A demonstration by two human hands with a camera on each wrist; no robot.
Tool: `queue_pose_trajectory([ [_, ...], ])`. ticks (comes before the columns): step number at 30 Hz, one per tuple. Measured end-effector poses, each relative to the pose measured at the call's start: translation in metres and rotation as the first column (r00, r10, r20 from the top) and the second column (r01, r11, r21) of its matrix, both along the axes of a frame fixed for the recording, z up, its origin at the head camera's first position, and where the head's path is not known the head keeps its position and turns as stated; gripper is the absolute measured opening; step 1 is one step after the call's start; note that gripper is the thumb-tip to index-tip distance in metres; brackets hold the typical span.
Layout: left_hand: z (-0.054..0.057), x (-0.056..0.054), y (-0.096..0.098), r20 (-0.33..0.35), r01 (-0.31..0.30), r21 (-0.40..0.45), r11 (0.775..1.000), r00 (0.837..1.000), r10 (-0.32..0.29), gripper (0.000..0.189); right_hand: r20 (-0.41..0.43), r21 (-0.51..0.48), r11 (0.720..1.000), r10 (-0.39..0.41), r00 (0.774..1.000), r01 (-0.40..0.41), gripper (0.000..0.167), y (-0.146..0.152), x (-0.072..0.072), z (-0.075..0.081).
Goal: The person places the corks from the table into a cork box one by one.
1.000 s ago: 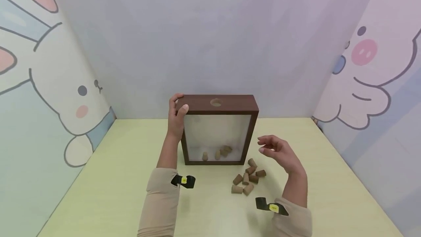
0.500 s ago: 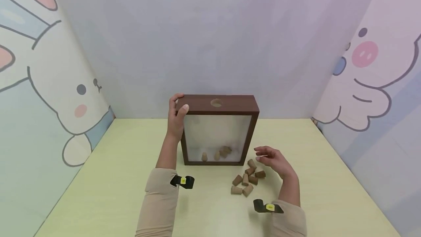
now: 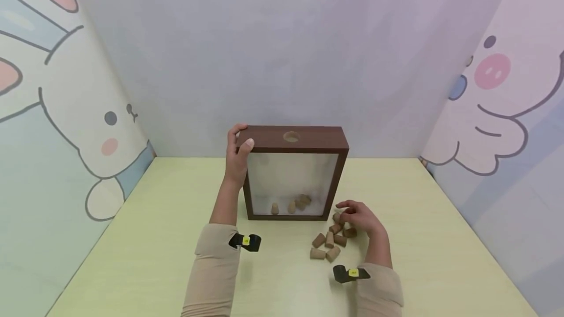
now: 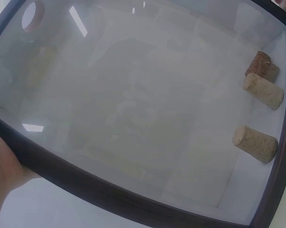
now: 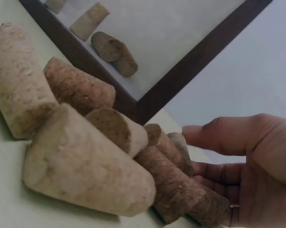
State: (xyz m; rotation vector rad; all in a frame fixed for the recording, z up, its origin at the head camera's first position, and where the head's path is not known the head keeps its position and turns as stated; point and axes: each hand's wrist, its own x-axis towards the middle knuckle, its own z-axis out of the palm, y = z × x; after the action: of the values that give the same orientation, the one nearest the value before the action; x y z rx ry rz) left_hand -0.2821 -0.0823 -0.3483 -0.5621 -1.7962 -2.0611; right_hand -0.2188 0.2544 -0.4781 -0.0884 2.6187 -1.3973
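A dark brown wooden box with a clear front (image 3: 291, 175) stands upright, a round hole (image 3: 292, 136) in its top. My left hand (image 3: 237, 158) grips its upper left corner, thumb in front and fingers over the top. Several corks (image 4: 255, 143) lie inside along the bottom. Beside the box's lower right corner lies a pile of loose corks (image 3: 329, 239). At the far end of that pile, my right hand (image 3: 361, 218) has its thumb and fingers around the farthest cork (image 5: 180, 146). The thumb (image 5: 219, 135) is at that cork; other fingertips are partly hidden behind the corks.
The light yellow-green table (image 3: 145, 238) runs back to a pale curtain-like backdrop (image 3: 282, 48). Side panels carry a cartoon rabbit (image 3: 88, 111) and a cartoon pig (image 3: 498, 92). A black strap device (image 3: 351, 273) is on the right sleeve.
My right hand has moved down and left from the open table beside the box onto the far corks of the pile. The left hand and the box stay in place.
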Motion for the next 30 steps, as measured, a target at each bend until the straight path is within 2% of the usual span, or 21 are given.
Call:
queue_pose_trajectory([
  [3, 0.0, 0.0, 0.0, -0.002, -0.002, -0.003, 1.0, 1.0, 0.002, 0.062, 0.021, 0.049, 0.998, -0.028, 0.999, 0.027, 0.029, -0.005, -0.002, -0.001],
  [6, -0.001, 0.0, -0.001, -0.002, -0.004, -0.008, 1.0, 1.0, 0.004, 0.06, 0.032, 0.055, 0.998, -0.041, 0.999, 0.039, 0.025, -0.008, -0.002, -0.002],
  [12, -0.002, 0.005, -0.002, 0.012, -0.01, -0.01, 1.0, 1.0, 0.01, 0.058, -0.012, -0.036, 0.997, -0.071, 0.997, 0.07, 0.026, -0.009, 0.003, 0.005],
  [15, -0.002, 0.006, -0.003, 0.016, -0.011, -0.012, 1.0, 1.0, 0.011, 0.059, -0.035, -0.084, 0.995, -0.059, 0.998, 0.056, 0.026, -0.008, 0.006, 0.011],
  [19, -0.002, 0.004, -0.002, 0.008, 0.001, -0.006, 1.0, 1.0, -0.001, 0.058, -0.064, -0.102, 0.995, -0.02, 0.998, 0.014, 0.027, -0.005, 0.01, 0.027],
  [23, -0.002, 0.002, -0.001, -0.004, 0.014, 0.008, 1.0, 1.0, -0.014, 0.059, -0.126, -0.109, 0.994, -0.005, 0.992, -0.009, 0.028, -0.003, 0.015, 0.051],
  [27, 0.0, 0.002, 0.0, -0.011, 0.019, 0.019, 1.0, 1.0, -0.019, 0.058, -0.185, -0.138, 0.99, -0.035, 0.982, 0.009, 0.031, -0.002, 0.022, 0.074],
  [30, 0.0, 0.002, 0.0, -0.014, 0.019, 0.017, 1.0, 1.0, -0.019, 0.057, -0.197, -0.175, 0.984, -0.065, 0.978, 0.03, 0.033, -0.002, 0.028, 0.087],
])
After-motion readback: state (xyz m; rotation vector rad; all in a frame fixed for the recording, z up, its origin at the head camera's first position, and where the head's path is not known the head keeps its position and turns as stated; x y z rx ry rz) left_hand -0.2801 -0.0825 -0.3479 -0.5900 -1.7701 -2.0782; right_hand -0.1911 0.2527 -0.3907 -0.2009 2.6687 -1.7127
